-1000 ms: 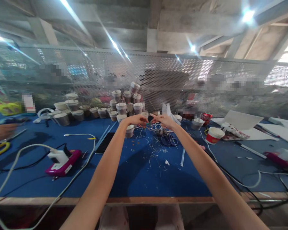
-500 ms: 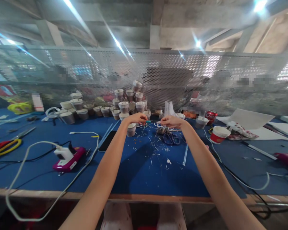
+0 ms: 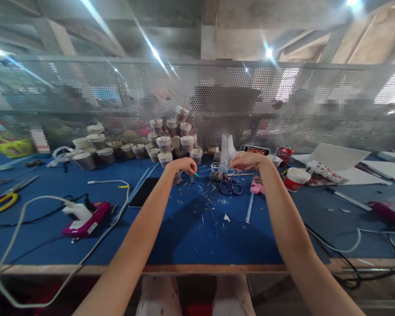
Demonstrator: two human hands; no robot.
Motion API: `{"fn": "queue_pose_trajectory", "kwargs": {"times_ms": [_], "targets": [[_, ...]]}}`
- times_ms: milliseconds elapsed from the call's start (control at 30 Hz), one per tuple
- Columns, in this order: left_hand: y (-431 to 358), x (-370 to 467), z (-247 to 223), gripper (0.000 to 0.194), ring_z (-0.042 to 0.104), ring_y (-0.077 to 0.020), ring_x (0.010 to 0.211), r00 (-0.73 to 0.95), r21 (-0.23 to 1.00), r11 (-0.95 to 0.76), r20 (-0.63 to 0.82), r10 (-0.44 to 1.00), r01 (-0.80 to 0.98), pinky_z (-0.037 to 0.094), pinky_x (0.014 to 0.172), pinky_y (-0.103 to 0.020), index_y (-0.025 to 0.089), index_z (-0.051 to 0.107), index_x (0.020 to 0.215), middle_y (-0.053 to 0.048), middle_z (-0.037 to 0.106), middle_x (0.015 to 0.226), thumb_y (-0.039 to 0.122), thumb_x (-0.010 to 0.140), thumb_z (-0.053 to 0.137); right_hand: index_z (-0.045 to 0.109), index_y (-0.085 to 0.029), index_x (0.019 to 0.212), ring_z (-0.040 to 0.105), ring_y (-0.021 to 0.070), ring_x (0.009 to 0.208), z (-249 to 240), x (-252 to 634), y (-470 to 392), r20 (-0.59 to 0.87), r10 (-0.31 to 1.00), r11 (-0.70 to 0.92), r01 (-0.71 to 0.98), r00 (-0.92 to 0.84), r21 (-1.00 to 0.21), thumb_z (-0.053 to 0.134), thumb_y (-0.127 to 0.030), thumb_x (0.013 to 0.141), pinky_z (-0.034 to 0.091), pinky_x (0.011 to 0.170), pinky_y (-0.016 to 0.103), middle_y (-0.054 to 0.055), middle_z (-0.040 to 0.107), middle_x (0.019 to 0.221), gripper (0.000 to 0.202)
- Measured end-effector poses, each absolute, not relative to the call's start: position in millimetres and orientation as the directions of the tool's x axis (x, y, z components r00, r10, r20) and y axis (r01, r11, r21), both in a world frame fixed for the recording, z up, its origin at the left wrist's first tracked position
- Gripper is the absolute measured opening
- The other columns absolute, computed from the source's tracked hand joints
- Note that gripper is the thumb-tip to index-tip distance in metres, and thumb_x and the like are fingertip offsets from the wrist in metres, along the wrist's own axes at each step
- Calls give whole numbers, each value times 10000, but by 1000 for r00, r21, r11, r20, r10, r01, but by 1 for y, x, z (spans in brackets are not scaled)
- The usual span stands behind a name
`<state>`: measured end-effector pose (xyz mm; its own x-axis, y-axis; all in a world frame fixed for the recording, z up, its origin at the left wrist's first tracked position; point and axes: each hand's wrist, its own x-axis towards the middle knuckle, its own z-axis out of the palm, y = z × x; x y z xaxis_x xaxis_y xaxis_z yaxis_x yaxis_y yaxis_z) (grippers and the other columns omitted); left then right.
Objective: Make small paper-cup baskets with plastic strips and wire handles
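Note:
My left hand (image 3: 186,166) is closed in a pinch over the scraps, with a small teal piece (image 3: 195,174) showing at its fingertips. To its right, my right hand (image 3: 249,160) is raised with curled fingers; what they hold, if anything, is too small to make out. Between the hands lie a coil of white cord (image 3: 221,166), a bundle of grey-brown twine (image 3: 217,176) and scissors with dark blue handles (image 3: 231,188). A pink glue gun (image 3: 257,188) with a clear glue stick (image 3: 249,208) lies below my right hand. Small covered buckets (image 3: 164,144) are stacked behind my left hand.
A purple power strip (image 3: 97,219) with a white cable and a black phone-like slab (image 3: 144,192) lie left. Yellow-and-red-handled scissors (image 3: 3,204) are at far left. A red-and-white paper cup (image 3: 296,179) and a red can (image 3: 285,154) stand right. A perforated screen (image 3: 224,101) rises behind.
My hands have moved apart, the right one rightward and the left slightly left. The pink glue gun now shows beside my right forearm. The whole view has shifted slightly.

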<state>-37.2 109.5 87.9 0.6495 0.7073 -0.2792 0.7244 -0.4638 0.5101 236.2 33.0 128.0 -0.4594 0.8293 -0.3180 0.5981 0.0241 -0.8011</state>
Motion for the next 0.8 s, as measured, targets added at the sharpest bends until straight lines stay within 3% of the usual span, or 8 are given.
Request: {"fn": "queue_pose_trajectory", "kwargs": {"times_ms": [167,333,500,633,733,800], "targets": [[114,-31,76,105,584,-147,559,558,388,-424,-359,748,818,433,622,-255,161,630,523,-1,629,508,98,457,684,591,-162,773,272,-3,327,138,239,24,-371,784,90,683,-498,-725,609,-422,704,199,308,151,6,643,641,270],[116,-22,65,120,571,-146,521,533,348,-422,-345,773,837,437,600,-258,172,621,475,8,604,458,95,415,691,605,-170,803,259,14,306,142,249,18,-351,894,-14,768,-277,-641,528,-441,770,215,305,176,34,664,648,284],[116,-30,78,333,591,-185,627,610,428,-465,-317,726,775,441,601,-268,209,682,660,-9,678,634,94,349,720,586,-164,819,288,12,309,147,242,11,-53,985,54,580,-166,-813,428,-440,838,359,337,174,58,673,730,318],[111,-46,98,432,594,-202,774,671,493,-501,-263,694,712,441,654,-264,217,681,774,-31,699,823,85,363,712,549,-160,828,427,27,348,150,227,13,145,989,148,467,-44,-872,336,-473,864,433,370,187,55,647,776,380],[103,-49,108,505,579,-193,896,736,603,-505,-215,642,617,440,726,-266,231,652,908,-41,664,1000,85,426,689,525,-162,752,515,57,423,148,215,15,192,981,165,463,12,-871,318,-463,872,465,408,193,35,602,694,384],[96,-44,112,542,566,-187,956,789,693,-478,-218,575,539,440,766,-280,233,626,972,-43,635,1069,79,455,678,523,-162,687,539,73,467,146,209,16,139,990,133,510,-27,-850,335,-450,870,477,431,201,34,577,640,390]]}}
